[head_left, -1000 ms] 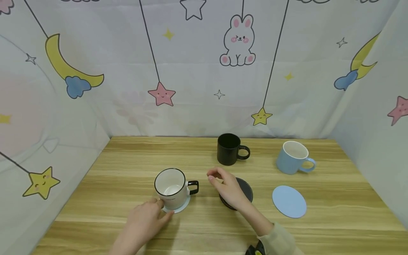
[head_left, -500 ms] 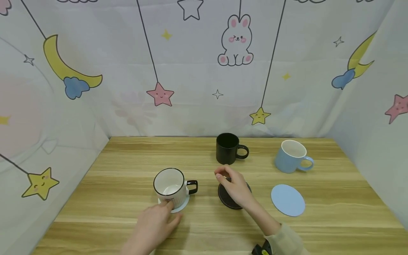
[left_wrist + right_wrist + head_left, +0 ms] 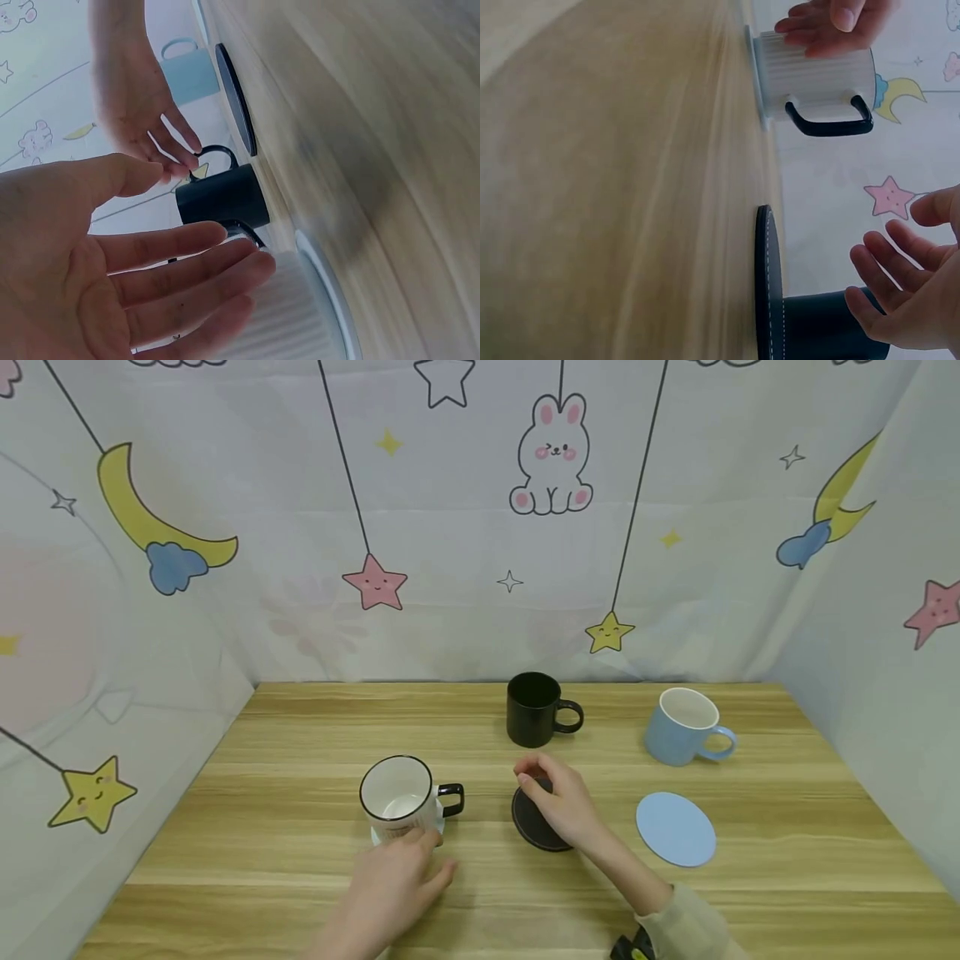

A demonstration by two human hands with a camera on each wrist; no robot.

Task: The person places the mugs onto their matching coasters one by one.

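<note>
A white mug [image 3: 396, 789] with a black rim and black handle stands on a pale coaster [image 3: 377, 837] at the left of the table. My left hand [image 3: 393, 881] is just in front of that mug, fingers loosely extended and holding nothing; whether it touches the mug I cannot tell. Above a round black coaster [image 3: 536, 827] hovers my right hand [image 3: 562, 802], its fingers relaxed with nothing between them. The right wrist view shows the right hand [image 3: 915, 277] apart from the black coaster [image 3: 768, 292]. Behind it stands a black mug [image 3: 531, 710].
A light blue mug [image 3: 675, 731] stands at the back right, handle to the right. In front of it lies a flat light blue coaster [image 3: 677, 829]. A printed curtain [image 3: 450, 527] closes off the table's back and sides.
My left hand has moved right across the front of the white mug. My right hand has shifted right, from beside the black coaster to over it. The mugs have stayed put.
</note>
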